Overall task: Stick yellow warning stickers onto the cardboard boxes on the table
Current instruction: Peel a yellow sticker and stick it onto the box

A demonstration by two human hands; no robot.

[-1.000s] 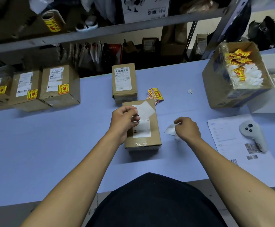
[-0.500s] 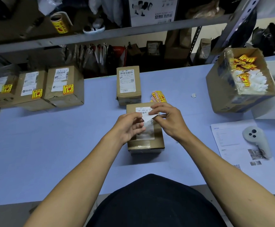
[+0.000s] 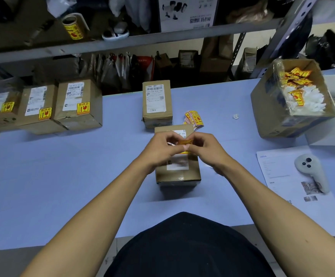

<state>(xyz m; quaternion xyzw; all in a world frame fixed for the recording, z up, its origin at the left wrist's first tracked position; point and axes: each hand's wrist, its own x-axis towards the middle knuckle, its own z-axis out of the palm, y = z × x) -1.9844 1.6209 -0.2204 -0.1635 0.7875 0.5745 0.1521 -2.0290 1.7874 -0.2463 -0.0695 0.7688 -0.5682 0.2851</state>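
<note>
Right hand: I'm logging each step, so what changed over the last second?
The right hand left the white scrap on the table, moved left and now pinches the yellow sticker with the left hand above the near box. Boxes stayed put.

Both hands now pinch yellow sticker (image 3: 185,142) – white backing gone, R hand (image 3: 206,150) moved in.

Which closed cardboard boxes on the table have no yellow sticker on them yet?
Two: the box under the hands and the box just behind it. The three boxes at far left each carry one.
</note>
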